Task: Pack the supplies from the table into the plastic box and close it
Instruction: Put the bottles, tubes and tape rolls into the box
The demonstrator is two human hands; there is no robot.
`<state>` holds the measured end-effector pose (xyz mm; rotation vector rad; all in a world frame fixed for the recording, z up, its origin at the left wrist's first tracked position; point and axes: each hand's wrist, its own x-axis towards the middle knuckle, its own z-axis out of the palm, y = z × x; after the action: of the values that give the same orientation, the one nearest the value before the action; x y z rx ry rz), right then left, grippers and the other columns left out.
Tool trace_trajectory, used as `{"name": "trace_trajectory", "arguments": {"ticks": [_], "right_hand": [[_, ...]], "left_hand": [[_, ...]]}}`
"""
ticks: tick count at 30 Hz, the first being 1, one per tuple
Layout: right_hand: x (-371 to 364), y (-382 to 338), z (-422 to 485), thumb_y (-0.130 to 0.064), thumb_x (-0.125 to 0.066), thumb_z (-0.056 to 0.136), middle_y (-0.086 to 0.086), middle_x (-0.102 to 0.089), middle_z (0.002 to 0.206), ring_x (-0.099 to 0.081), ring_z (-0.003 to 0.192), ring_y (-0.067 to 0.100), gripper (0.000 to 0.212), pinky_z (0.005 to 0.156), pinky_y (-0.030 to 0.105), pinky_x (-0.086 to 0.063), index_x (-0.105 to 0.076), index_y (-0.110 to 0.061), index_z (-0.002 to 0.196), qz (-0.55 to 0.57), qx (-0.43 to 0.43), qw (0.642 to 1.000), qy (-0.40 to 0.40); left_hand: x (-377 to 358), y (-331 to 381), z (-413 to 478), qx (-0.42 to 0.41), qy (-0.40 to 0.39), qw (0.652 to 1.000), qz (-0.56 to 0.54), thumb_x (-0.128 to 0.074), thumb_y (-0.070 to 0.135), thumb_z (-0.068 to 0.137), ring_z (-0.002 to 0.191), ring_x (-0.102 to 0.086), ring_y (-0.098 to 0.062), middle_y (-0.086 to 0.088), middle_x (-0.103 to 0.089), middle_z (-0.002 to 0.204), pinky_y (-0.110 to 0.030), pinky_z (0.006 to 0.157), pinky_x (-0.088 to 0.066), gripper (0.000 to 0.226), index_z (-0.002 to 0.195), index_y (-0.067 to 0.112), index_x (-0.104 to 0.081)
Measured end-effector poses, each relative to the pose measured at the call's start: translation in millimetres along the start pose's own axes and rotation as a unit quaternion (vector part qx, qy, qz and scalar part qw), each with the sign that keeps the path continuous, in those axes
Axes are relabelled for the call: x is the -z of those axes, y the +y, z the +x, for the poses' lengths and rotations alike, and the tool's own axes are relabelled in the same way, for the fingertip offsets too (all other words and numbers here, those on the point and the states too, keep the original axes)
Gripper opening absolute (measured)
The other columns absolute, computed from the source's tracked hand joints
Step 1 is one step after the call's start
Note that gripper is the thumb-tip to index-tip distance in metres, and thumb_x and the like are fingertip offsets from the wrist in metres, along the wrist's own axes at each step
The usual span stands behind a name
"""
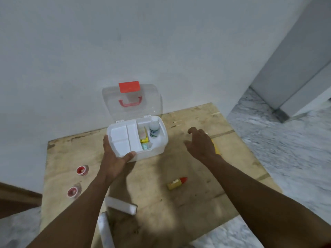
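Plastic box [158, 149] sits at the desk's [188, 169] far edge against the wall, lid [112, 99] up, with a white bottle [154, 128] standing in its right compartment. Left hand [114, 158] grips the box's near left corner, thumb on the front rim. Right hand [202, 142] hovers just right of it, fingers [194, 131] spread, holding nothing. A yellow bottle [176, 183] lies mid-desk.
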<state>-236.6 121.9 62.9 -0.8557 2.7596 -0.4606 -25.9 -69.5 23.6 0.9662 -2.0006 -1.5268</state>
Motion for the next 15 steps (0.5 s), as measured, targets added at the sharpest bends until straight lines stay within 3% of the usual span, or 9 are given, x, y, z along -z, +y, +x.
{"name": "trace_trajectory", "arguments": {"ticks": [7, 10, 13, 15], "right_hand": [[19, 43, 16, -0.021, -0.056, 0.088, 0.016, -0.049, 0.122, -0.055, 0.110, 0.038, 0.044, 0.086, 0.043, -0.046, -0.042, -0.024, 0.129, -0.058, -0.074, 0.993, -0.068], [24, 55, 34, -0.022, -0.061, 0.085, 0.017, -0.049, 0.123, -0.056, 0.108, 0.040, 0.057, 0.081, 0.041, -0.047, -0.036, -0.028, 0.136, -0.068, -0.072, 0.988, -0.122], [25, 64, 51, -0.018, -0.063, 0.084, 0.018, -0.056, 0.124, -0.059, 0.108, 0.038, 0.065, 0.077, 0.038, -0.048, -0.033, -0.024, 0.142, -0.087, -0.050, 0.981, -0.167], [24, 67, 61, -0.015, -0.061, 0.085, 0.019, -0.058, 0.123, -0.059, 0.109, 0.038, 0.059, 0.080, 0.039, -0.049, -0.037, -0.017, 0.139, -0.106, -0.039, 0.977, -0.180]], "left_hand": [[0, -4, 3, 0.048, 0.012, 0.999, 0.004, -0.083, 0.018, 0.073, 0.132, -0.036, -0.023, 0.000, -0.032, 0.149, -0.043, 0.107, -0.036, 0.107, 0.151, 0.024, -0.009], [-2, -3, 2, 0.048, 0.016, 0.999, 0.012, -0.083, 0.020, 0.074, 0.133, -0.036, -0.024, 0.001, -0.032, 0.149, -0.043, 0.106, -0.037, 0.105, 0.150, 0.025, -0.011], [-1, -1, 1, 0.062, 0.018, 0.998, 0.023, -0.085, 0.040, 0.064, 0.130, -0.038, -0.022, 0.007, -0.033, 0.143, -0.045, 0.105, -0.039, 0.112, 0.149, 0.029, -0.013], [-1, 2, -1, 0.074, 0.016, 0.997, 0.028, -0.081, 0.051, 0.055, 0.126, -0.039, -0.019, 0.012, -0.034, 0.138, -0.048, 0.105, -0.041, 0.114, 0.146, 0.034, -0.015]]}}
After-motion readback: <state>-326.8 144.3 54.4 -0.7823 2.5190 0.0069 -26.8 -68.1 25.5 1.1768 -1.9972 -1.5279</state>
